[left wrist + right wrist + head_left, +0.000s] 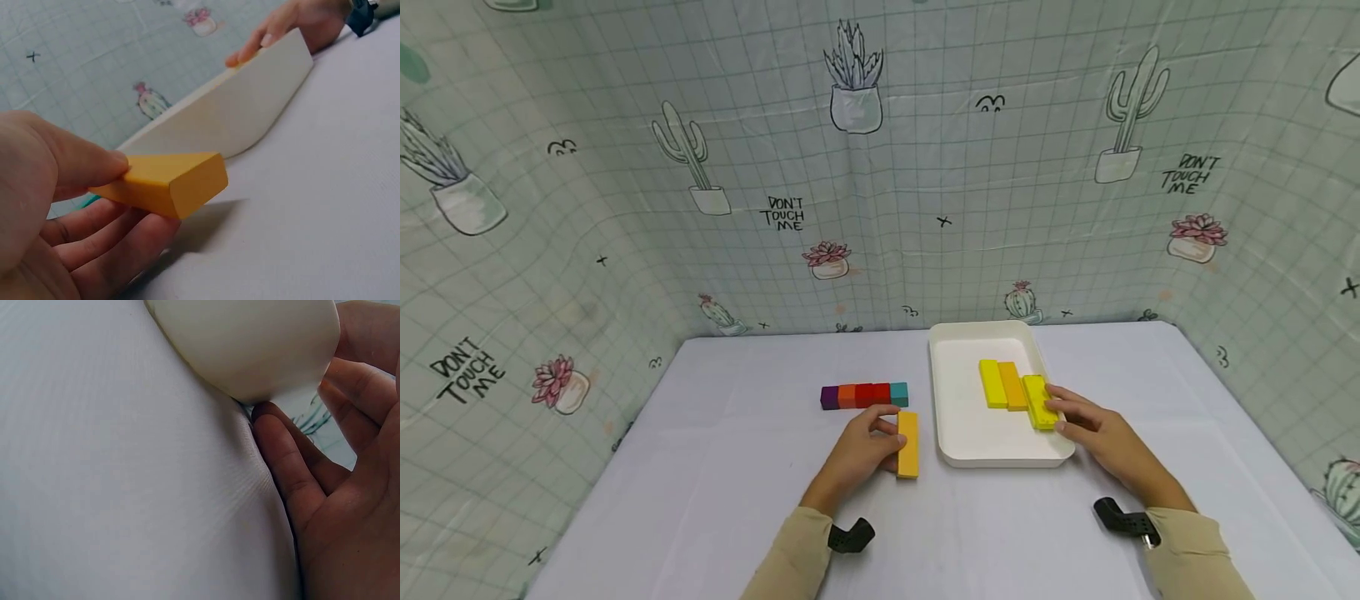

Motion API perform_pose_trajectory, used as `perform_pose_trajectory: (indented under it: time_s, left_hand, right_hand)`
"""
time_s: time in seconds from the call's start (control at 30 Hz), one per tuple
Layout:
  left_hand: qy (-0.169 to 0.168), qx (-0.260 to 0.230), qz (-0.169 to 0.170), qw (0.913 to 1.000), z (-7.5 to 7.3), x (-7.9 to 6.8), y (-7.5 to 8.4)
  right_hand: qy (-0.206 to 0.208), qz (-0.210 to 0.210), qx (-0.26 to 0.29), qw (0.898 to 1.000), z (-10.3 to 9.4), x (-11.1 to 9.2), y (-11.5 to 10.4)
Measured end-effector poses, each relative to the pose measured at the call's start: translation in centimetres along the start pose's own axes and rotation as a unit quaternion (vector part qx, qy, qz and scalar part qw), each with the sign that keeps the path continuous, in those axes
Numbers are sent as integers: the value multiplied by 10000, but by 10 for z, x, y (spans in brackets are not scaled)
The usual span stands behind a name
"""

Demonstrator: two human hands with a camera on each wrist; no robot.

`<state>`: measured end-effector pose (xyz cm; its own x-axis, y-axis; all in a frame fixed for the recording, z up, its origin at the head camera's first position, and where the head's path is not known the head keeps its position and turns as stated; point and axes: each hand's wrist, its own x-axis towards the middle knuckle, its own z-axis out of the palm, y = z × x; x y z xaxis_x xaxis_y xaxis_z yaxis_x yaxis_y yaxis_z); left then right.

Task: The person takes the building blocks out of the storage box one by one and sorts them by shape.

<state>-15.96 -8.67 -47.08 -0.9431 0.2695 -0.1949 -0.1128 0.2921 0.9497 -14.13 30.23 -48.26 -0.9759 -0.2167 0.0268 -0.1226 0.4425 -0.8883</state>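
My left hand pinches an orange-yellow rectangular block between thumb and fingers, left of the white tray. The left wrist view shows this block with its end face toward the camera and a shadow on the cloth below. My right hand is at the tray's right side, thumb and fingers on a bright yellow block that overlaps the rim. In the right wrist view the tray wall hides that block and some fingertips. Beside it in the tray lie a yellow block and an orange-yellow block.
Beyond my left hand, a row of blocks stands on the white tablecloth: a purple block, an orange block, red blocks and a teal block. A patterned cloth wall encloses the table's back and sides.
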Motion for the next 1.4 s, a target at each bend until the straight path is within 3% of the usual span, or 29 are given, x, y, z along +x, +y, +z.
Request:
perform_pose_trajectory:
  time_s: [0.5, 0.97, 1.23, 1.4]
  left_hand:
    - [665, 365, 37, 9971, 9, 2, -2]
    - [847, 1003, 103, 9913, 17, 4, 0]
    - [925, 1445, 298, 9847, 19, 3, 3]
    - [1020, 1643, 253, 9808, 21, 4, 3]
  right_hand:
    - [-29, 37, -18, 10000, 0, 0, -3]
    - [18, 67, -195, 9998, -1, 1, 6]
    - [26, 49, -193, 9998, 0, 1, 1]
    - [31, 25, -146, 9999, 0, 1, 0]
